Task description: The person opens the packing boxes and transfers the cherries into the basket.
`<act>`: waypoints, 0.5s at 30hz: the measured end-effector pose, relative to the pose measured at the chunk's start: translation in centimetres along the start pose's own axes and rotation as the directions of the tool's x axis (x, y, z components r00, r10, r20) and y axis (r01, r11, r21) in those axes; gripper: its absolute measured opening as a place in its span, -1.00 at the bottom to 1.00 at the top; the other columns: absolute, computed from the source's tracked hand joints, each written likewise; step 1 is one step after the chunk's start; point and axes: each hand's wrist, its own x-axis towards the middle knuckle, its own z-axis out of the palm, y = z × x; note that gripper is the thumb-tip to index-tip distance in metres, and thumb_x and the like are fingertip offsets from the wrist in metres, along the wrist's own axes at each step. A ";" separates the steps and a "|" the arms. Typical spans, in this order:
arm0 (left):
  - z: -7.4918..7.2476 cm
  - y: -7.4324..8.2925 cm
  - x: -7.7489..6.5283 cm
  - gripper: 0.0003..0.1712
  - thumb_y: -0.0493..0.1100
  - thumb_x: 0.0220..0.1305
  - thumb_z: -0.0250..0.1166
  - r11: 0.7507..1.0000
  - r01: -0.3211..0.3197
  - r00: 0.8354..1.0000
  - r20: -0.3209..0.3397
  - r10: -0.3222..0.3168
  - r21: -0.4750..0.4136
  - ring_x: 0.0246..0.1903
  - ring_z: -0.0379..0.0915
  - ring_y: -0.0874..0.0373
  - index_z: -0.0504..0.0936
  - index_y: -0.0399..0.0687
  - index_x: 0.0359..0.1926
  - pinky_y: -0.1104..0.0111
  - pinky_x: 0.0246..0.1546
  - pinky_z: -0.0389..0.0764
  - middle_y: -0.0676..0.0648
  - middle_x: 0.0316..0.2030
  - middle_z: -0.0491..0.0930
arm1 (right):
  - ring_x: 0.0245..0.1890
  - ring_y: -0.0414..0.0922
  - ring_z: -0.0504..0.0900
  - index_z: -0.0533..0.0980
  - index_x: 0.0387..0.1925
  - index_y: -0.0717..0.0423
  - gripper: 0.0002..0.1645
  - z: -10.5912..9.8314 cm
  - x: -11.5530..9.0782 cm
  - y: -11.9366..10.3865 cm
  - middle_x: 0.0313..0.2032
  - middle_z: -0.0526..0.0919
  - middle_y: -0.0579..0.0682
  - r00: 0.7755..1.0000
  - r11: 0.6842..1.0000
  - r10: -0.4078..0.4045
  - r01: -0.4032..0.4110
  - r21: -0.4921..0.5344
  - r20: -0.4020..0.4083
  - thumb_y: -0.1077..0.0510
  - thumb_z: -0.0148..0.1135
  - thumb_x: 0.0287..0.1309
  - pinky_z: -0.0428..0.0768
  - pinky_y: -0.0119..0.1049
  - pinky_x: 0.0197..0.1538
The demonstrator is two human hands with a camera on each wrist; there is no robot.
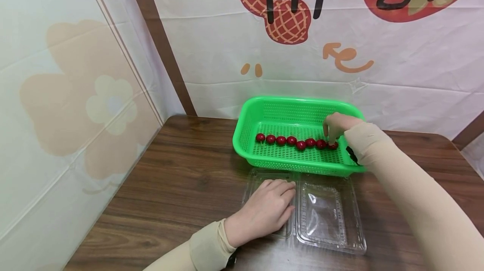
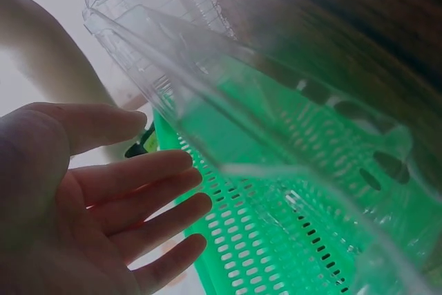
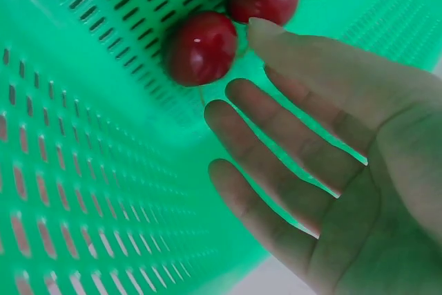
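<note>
Several glossy red cherries [image 1: 281,140] with thin stems lie in a row across the floor of a green perforated plastic basket [image 1: 298,165]. My right hand [image 1: 338,123] reaches down into the basket at the right end of that row. In the right wrist view, its thumb tip is right at the cherries, overlapping one, and the other fingers extend loosely below the end cherry [image 3: 202,49]. My left hand [image 1: 264,207] rests over the left half of a clear hinged plastic container [image 1: 321,212], its fingers loosely extended and nothing gripped.
The container lies spread flat on a dark wood table [image 1: 177,178], just in front of the basket. Behind the table hangs a white printed cloth [image 1: 211,35], close to the basket's back rim. Another pale wall with a flower print [image 1: 75,107] borders the left edge.
</note>
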 end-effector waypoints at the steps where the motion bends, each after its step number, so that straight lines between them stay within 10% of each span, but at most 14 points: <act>1: 0.0 0.0 0.0 -0.60 0.02 0.21 0.12 1.000 0.001 1.000 -0.002 -0.001 -0.001 0.04 0.40 0.10 0.61 -0.12 -0.06 0.26 0.02 0.45 -0.06 0.03 0.57 | -0.43 -0.08 0.54 0.58 -0.24 0.22 -0.67 -0.1 -0.1 0.0 -0.31 0.60 0.10 1.000 1.000 -0.007 0.007 -0.003 -0.004 0.23 0.37 -0.16 0.57 -0.20 -0.38; 8: -0.5 -0.5 0.2 -0.67 -0.01 0.18 0.16 0.997 0.072 0.991 -0.109 -0.075 -0.030 -0.02 0.44 0.11 0.65 -0.11 -0.16 0.27 -0.03 0.49 -0.07 -0.03 0.61 | -0.40 -0.05 0.58 0.62 -0.38 0.17 -0.78 -1.0 -0.9 0.0 -0.36 0.67 0.06 0.985 0.993 -0.102 0.093 -0.070 -0.141 0.09 0.29 -0.03 0.59 -0.10 -0.30; 15: -1.7 -2.0 0.4 -0.82 -0.16 0.15 0.19 0.974 0.183 0.932 -0.293 -0.215 -0.132 -0.13 0.49 0.15 0.70 -0.08 -0.30 0.29 -0.13 0.54 -0.04 -0.13 0.67 | -0.34 -0.03 0.59 0.58 -0.39 0.18 -0.80 -2.1 -2.6 -0.6 -0.38 0.67 0.05 0.965 0.987 -0.160 0.156 -0.036 -0.210 0.11 0.26 0.01 0.59 -0.04 -0.21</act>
